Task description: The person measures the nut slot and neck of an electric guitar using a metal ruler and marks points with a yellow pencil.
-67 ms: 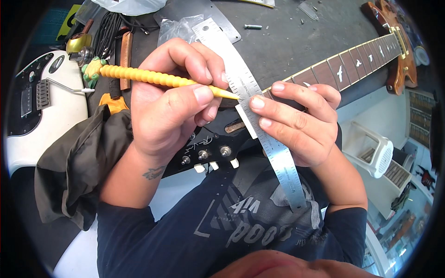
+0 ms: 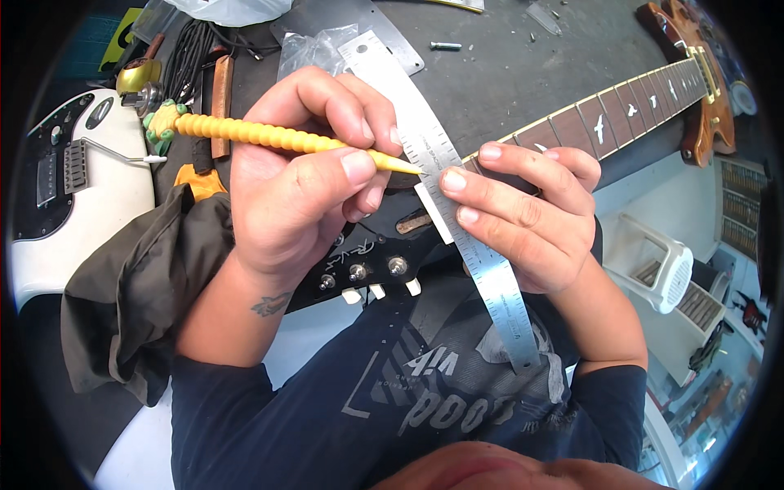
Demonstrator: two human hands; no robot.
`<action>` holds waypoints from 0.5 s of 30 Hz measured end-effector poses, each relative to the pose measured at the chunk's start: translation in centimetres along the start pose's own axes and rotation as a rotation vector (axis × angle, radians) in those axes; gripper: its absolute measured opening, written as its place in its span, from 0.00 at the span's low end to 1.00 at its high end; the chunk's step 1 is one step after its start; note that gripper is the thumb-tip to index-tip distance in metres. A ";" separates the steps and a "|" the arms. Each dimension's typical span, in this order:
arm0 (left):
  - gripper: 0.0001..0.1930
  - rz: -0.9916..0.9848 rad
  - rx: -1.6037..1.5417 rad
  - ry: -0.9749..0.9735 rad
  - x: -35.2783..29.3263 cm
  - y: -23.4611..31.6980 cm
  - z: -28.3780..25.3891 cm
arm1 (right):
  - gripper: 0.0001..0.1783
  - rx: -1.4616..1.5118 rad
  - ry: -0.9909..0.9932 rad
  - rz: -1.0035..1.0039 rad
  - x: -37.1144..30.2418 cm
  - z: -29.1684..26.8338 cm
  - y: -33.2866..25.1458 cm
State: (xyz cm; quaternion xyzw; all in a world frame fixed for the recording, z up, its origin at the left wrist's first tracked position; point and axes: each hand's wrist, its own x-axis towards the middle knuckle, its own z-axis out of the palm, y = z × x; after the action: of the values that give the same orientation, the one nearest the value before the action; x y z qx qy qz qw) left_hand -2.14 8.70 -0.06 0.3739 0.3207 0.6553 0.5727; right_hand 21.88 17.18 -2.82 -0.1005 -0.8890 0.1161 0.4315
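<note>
In my left hand (image 2: 302, 171) is a yellow ribbed pen (image 2: 253, 135) with a green and yellow figure on its end, pinched between thumb and fingers. Its tip meets the face of a steel ruler (image 2: 494, 278), near the ruler's middle. My right hand (image 2: 531, 208) presses its fingertips against the ruler's right edge, steadying it across the guitar neck; the thumb is hidden. Beside the ruler, under the pen tip, shows a white strip (image 2: 434, 214) at the nut end. The black headstock (image 2: 376, 261), with metal posts and white tuner buttons, lies below my left hand.
The inlaid fretboard (image 2: 572, 126) runs to a brown guitar body (image 2: 698, 98) at far right. A white electric guitar (image 2: 118, 163) and a dark cloth (image 2: 139, 286) lie left. On the bench are a screw (image 2: 446, 46), a metal plate (image 2: 384, 28) and cables. A white stool (image 2: 665, 269) stands right.
</note>
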 end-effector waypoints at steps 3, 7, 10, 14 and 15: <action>0.08 -0.011 0.029 -0.023 0.0 0.0 -0.2 | 0.04 -0.001 -0.009 0.014 0.0 0.0 -0.1; 0.09 -0.012 0.074 -0.051 0.0 0.0 -0.4 | 0.05 -0.011 -0.008 0.006 -0.1 0.1 0.0; 0.09 -0.010 0.080 -0.058 0.0 0.0 -0.3 | 0.05 -0.007 -0.003 0.007 -0.2 0.0 0.1; 0.08 -0.013 0.068 -0.057 0.1 -0.2 -0.1 | 0.05 0.006 0.000 -0.002 -0.3 -0.2 0.3; 0.08 -0.011 0.066 -0.059 0.1 -0.3 -0.1 | 0.05 0.011 0.001 -0.001 -0.3 -0.3 0.3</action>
State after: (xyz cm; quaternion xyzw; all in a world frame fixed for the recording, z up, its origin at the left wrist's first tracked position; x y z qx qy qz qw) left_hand -2.06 8.84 -0.29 0.4100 0.3272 0.6299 0.5728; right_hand 22.27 17.41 -2.97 -0.0976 -0.8881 0.1207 0.4326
